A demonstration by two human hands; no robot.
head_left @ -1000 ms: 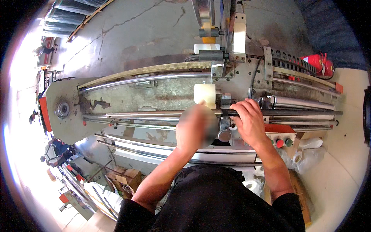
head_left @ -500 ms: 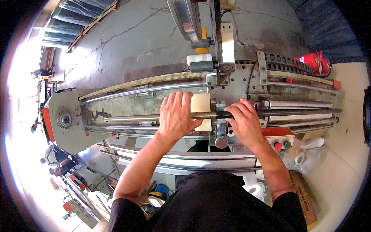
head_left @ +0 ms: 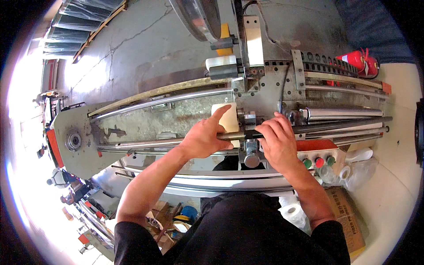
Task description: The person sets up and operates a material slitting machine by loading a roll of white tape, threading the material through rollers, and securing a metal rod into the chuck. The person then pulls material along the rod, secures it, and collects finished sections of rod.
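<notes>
A long rod lies crosswise before me, bare steel [head_left: 152, 142] on its left part and a black tube [head_left: 335, 125] on its right. My left hand [head_left: 201, 138] is wrapped round the steel part, thumb on the near side, index finger raised over a cream block [head_left: 230, 123]. At the black part, just right of a metal clamp post [head_left: 251, 157], my right hand [head_left: 277, 140] pinches with fingers on top; its thumb is mostly hidden. Beneath the rod is a machine carriage plate [head_left: 276, 88] with bolts.
Polished guide rails [head_left: 176, 100] run left to a grey-green end plate [head_left: 84, 148]. A control box [head_left: 316, 154] with red and green buttons sits near right. Behind it are a fire extinguisher [head_left: 360, 64] and a toothed rack. A cardboard box [head_left: 349, 216] lies low right.
My left hand has turned from lying over the rod to curling round it, its index finger lifted. The rod's left end has come nearer to me. My right hand keeps its place.
</notes>
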